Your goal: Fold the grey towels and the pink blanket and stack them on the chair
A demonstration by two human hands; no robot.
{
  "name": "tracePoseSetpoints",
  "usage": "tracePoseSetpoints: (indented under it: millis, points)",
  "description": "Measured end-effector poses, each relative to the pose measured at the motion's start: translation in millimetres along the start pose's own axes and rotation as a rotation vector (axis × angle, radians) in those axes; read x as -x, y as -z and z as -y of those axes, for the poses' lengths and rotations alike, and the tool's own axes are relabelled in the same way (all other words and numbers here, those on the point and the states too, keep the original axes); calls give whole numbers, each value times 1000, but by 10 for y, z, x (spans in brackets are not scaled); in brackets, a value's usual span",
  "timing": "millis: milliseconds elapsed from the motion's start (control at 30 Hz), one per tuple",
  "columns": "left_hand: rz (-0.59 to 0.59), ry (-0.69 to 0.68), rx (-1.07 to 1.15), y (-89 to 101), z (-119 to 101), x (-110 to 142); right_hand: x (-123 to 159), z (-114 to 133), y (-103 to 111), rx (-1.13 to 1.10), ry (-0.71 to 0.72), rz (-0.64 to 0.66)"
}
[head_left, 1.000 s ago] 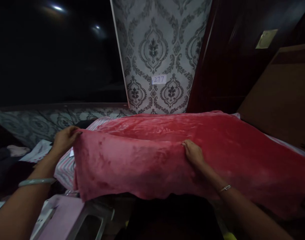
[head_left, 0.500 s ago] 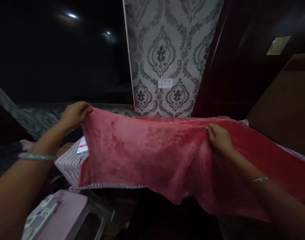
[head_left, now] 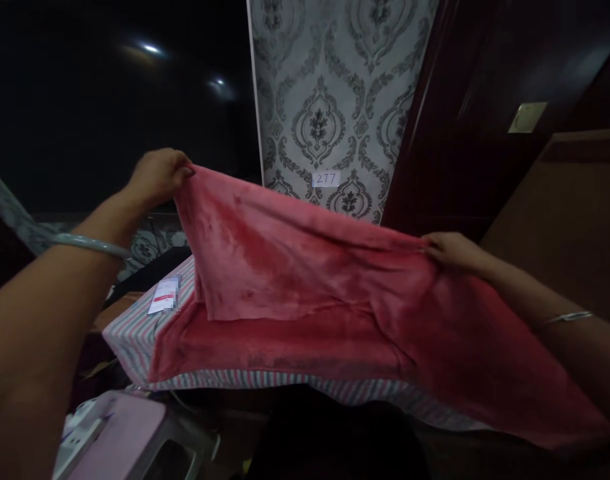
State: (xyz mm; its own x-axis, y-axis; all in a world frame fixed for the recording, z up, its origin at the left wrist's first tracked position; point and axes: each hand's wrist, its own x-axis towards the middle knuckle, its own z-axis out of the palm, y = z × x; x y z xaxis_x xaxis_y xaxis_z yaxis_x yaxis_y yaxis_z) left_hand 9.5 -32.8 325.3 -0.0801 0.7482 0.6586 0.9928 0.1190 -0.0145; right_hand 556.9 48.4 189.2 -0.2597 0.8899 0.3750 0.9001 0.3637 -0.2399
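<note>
A pinkish-red plush blanket (head_left: pixel 305 267) stretches between my two hands, its top edge sloping down to the right. My left hand (head_left: pixel 162 175) pinches the upper left corner and is the higher of the two. At the right, my right hand (head_left: pixel 452 252) grips the same edge, where the fabric bunches into folds. Part of the blanket hangs in the air, while its lower layer lies on a striped cloth (head_left: pixel 135 333) covering the table. The far right of the blanket drapes down past the table's front edge.
A phone-like card with a blurred face (head_left: pixel 163 295) lies on the striped cloth at left. Below stands a pink stool (head_left: pixel 125 433) with a white power strip (head_left: pixel 79 440) on it. Behind are a large dark TV (head_left: pixel 109 113), patterned wallpaper (head_left: pixel 329 100) and a brown board (head_left: pixel 559 213).
Both hands have lifted the blanket's edge, the left one more. Its hanging part has risen from the front, so the layer underneath and more striped cloth now show.
</note>
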Motion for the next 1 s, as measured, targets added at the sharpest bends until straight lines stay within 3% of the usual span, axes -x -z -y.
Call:
tracePoseSetpoints:
  millis: [67,200,400,600,767,1000]
  points:
    - [50,-54,-4,-36,5,-5,102,-52,-120,0,-47,29]
    - [73,-36,42,-107,-8,48,231,-115,-116,-71,-141,-151]
    - [133,27,102,-46,34,148,272,7,298,-100,-154,-309]
    - [-53,32,107,175,91,132,197,87,748,39,-100,-586]
    - [29,-9,101,240,60,91,204,89,841,198,-134,-370]
    - [23,-55,115,305,-6,77,189,-67,966,219,-184,-466]
